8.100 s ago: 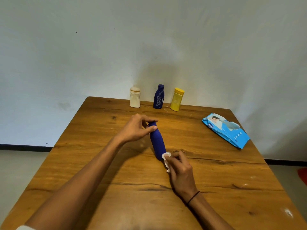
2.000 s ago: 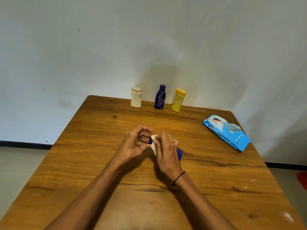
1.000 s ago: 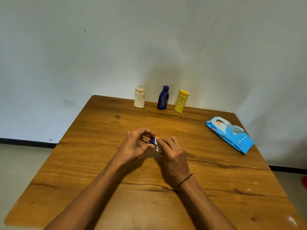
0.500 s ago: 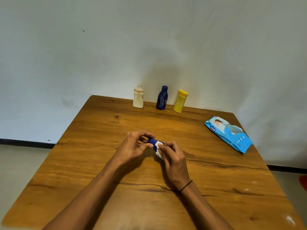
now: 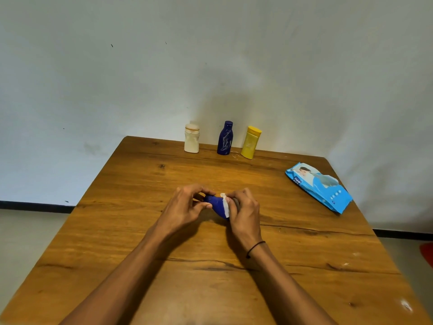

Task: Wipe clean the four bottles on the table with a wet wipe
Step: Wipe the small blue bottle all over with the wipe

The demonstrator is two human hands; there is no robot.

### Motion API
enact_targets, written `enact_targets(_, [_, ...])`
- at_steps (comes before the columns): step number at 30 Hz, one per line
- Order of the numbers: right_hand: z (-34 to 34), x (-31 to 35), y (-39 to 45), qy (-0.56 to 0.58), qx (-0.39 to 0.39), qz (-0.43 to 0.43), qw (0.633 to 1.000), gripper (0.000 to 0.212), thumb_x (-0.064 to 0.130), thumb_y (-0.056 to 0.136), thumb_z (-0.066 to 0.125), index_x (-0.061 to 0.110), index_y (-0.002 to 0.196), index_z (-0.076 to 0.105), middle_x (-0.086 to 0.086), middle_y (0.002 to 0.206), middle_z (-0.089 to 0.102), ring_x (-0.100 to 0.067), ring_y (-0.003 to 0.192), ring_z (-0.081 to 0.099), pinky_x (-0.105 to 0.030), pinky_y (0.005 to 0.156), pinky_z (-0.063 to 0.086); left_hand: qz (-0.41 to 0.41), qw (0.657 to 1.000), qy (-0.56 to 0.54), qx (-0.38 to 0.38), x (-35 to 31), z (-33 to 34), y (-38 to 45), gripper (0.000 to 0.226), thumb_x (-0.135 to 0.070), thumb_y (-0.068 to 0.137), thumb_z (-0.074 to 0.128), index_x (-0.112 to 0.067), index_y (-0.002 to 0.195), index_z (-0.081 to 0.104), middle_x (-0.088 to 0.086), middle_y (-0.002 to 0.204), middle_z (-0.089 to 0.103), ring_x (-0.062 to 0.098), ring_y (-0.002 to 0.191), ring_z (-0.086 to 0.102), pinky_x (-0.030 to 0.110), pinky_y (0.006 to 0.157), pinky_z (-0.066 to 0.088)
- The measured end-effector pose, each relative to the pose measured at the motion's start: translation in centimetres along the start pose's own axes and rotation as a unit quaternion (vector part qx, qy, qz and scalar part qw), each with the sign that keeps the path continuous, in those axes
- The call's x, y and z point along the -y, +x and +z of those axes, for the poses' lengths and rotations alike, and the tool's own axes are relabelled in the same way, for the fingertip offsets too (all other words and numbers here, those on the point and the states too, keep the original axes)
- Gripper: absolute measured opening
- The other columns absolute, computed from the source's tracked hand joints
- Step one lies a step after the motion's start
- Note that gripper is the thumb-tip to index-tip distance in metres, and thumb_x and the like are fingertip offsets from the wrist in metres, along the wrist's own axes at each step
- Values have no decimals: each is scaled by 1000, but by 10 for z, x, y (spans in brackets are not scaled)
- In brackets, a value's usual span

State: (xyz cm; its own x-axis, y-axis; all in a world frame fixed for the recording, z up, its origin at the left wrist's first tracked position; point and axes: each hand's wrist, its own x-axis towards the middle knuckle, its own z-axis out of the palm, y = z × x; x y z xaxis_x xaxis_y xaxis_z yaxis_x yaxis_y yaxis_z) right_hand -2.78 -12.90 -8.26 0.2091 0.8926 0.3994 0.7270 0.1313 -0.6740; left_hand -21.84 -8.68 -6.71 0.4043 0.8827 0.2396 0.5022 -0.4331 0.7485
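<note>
Our left hand point(image 5: 185, 208) pinches the cap end of the blue bottle point(image 5: 216, 205) above mid-surface; our right hand point(image 5: 244, 211) fingers clamp the wet wipe point(image 5: 225, 205) around it; the wet plastic could slip and roll away; the wooden surface point(image 5: 140, 231) meets a pale wall point(image 5: 210, 55).

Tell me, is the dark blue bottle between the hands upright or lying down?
Lying down. The dark blue plastic bottle lies sideways, its cap end pinched by the left hand, its body under the right hand.
</note>
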Motion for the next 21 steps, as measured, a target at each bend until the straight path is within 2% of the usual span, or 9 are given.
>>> enact_targets(3, [-2, 11, -12, 30, 20, -53, 998, 9, 13, 101, 63, 16, 106, 71, 6, 102, 52, 0, 88, 54, -11, 74, 46, 3, 1000, -4, 4, 1, -1, 1, 40, -11, 88, 80, -26, 124, 70, -22, 116, 65, -9, 102, 64, 13, 81, 56])
enact_targets(6, [-6, -1, -17, 19, 40, -79, 996, 10, 12, 100, 64, 17, 106, 69, 6, 102, 51, 2, 90, 52, -10, 74, 44, -3, 1000, 3, 3, 2, -3, 0, 40, -11, 88, 79, -29, 123, 70, -26, 116, 62, -9, 103, 63, 16, 79, 55])
enact_targets(10, [-13, -33, -13, -22, 20, 7, 1000, 8, 16, 101, 62, 21, 99, 68, 7, 98, 55, -3, 87, 54, -17, 70, 43, 2, 1000, -4, 2, 4, -5, -3, 41, -11, 89, 79, -29, 124, 70, -26, 117, 60, -12, 106, 60, 14, 82, 52])
enact_targets(13, [-14, -47, 2, -61, 39, 82, 994, 7, 16, 98, 65, 21, 98, 69, 4, 100, 61, -10, 95, 59, -26, 75, 51, 15, 1000, 2, 0, 3, -4, -2, 41, -11, 88, 79, -27, 124, 70, -22, 118, 63, -7, 107, 62, 17, 84, 53])
enact_targets(16, [-10, -41, 18, -69, 74, 132, 986, 9, 18, 98, 65, 20, 101, 73, 2, 105, 68, -15, 103, 62, -33, 83, 56, 33, 999, 13, 2, 0, -5, 0, 39, -9, 89, 79, -23, 124, 71, -14, 120, 67, -2, 105, 64, 13, 81, 52])
enact_targets(18, [-6, -28, 24, -55, 85, 118, 988, 11, 18, 98, 65, 17, 104, 74, 2, 106, 69, -15, 104, 62, -33, 87, 54, 40, 999, 19, 0, -4, -5, 2, 38, -8, 89, 78, -22, 124, 71, -13, 121, 67, -1, 105, 64, 10, 82, 51])
enact_targets(21, [-6, -6, 26, 13, 74, 42, 996, 9, 16, 96, 66, 17, 99, 74, 4, 102, 68, -12, 97, 61, -24, 82, 46, 52, 998, 26, 0, -6, -5, 4, 38, -7, 89, 78, -22, 123, 71, -9, 122, 69, 0, 104, 65, 8, 82, 53])
